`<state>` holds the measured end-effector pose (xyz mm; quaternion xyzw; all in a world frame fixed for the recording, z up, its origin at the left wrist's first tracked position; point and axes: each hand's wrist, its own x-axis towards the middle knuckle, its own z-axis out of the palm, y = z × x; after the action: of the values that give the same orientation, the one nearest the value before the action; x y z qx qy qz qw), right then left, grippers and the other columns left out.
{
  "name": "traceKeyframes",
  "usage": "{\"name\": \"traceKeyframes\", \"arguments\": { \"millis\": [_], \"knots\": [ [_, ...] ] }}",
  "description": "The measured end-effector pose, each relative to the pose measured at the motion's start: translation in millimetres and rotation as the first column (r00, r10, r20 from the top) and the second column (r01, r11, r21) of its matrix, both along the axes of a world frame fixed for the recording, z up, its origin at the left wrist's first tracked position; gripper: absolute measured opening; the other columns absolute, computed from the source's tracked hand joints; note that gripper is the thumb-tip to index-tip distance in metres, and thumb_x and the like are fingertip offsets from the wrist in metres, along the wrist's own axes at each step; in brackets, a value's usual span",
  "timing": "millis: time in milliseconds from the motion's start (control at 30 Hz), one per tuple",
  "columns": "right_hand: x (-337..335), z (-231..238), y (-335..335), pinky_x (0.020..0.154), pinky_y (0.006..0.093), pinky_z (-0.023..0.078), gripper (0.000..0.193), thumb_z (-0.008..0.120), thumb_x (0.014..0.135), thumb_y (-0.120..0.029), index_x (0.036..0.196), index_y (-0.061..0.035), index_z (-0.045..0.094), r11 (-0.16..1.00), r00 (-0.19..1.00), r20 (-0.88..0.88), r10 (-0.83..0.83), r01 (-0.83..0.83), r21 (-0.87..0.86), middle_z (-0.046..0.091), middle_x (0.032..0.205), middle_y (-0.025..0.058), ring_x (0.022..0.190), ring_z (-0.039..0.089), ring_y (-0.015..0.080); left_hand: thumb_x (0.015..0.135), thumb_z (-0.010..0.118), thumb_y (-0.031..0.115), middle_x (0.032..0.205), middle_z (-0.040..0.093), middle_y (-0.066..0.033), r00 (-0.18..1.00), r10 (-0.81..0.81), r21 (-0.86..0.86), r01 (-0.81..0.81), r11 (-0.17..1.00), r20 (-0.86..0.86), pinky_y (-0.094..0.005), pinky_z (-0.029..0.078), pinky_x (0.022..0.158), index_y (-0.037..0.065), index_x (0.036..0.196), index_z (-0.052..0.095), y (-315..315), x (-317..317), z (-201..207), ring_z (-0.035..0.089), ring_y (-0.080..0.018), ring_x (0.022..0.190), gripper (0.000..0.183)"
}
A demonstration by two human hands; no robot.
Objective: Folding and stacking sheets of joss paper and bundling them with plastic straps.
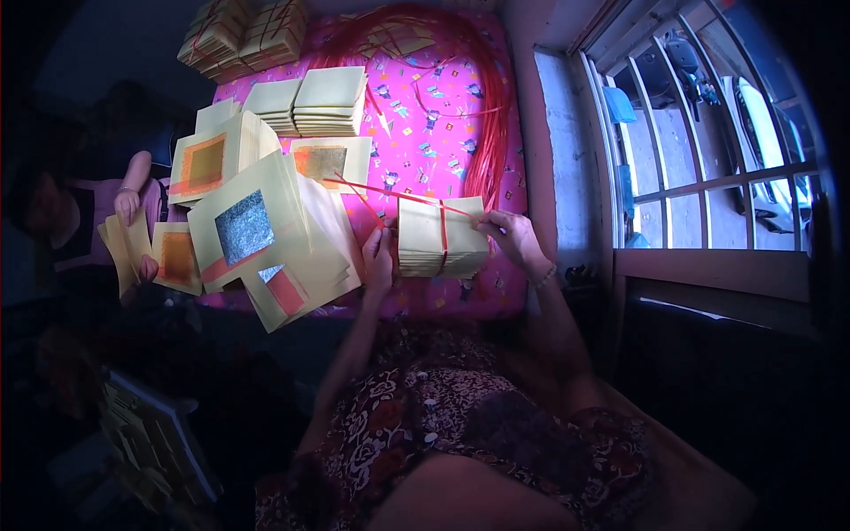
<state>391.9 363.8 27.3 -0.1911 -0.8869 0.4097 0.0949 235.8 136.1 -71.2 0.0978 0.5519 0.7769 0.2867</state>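
I'm pinching red ribbon [444, 232] with my left hand [379, 257] and right hand [513, 237]; the paper stack [421, 232] is sitting between them, ribbon crossing its top (pink cloth [443, 159] is lying underneath)!

A pink cartoon-print cover [403, 146] carries tied paper bundles [270, 40] at the far left, pale paper stacks [328, 106] nearer, fanned foil-patched papers [266, 212] near left, long red strands [491, 128] along the right and a ribbon-tied stack [421, 234] near right.
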Motion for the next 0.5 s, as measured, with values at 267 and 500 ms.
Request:
{"name": "traceKeyframes", "arguments": {
  "millis": [267, 500],
  "knots": [
    [1.0, -10.4, -10.1, 0.071, 0.0375, 0.052, 0.017, 0.069, 0.084, -0.026, 0.085, -0.0094, 0.068, 0.967, 0.978, 0.164, 0.132, -0.163, 0.196, 0.061, 0.086, 0.0059, 0.081, 0.064, 0.0259, 0.103, 0.048, 0.014, 0.108, 0.066, -0.0044, 0.998, 0.006, -0.206, -0.02, 0.978, -0.069, -0.0242, 0.045, 0.089, -0.002, 0.117, 0.064, -23.2, 10.2, -32.1, 0.058, -0.0094, 0.1, 0.026],
    [-27.0, -6.6, -48.4, 0.069, 0.037, 0.052, 0.014, 0.07, 0.081, -0.025, 0.084, -0.0112, 0.068, 0.88, 0.953, 0.05, 0.3, -0.297, 0.37, 0.058, 0.083, 0.006, 0.077, 0.061, 0.0235, 0.102, 0.049, 0.015, 0.106, 0.066, -0.0033, 0.997, 0.009, -0.303, -0.033, 0.952, -0.08, -0.0233, 0.046, 0.087, -0.001, 0.116, 0.064, -15.5, 14.3, -28.2, 0.057, -0.0079, 0.098, 0.026]
  ]
}}
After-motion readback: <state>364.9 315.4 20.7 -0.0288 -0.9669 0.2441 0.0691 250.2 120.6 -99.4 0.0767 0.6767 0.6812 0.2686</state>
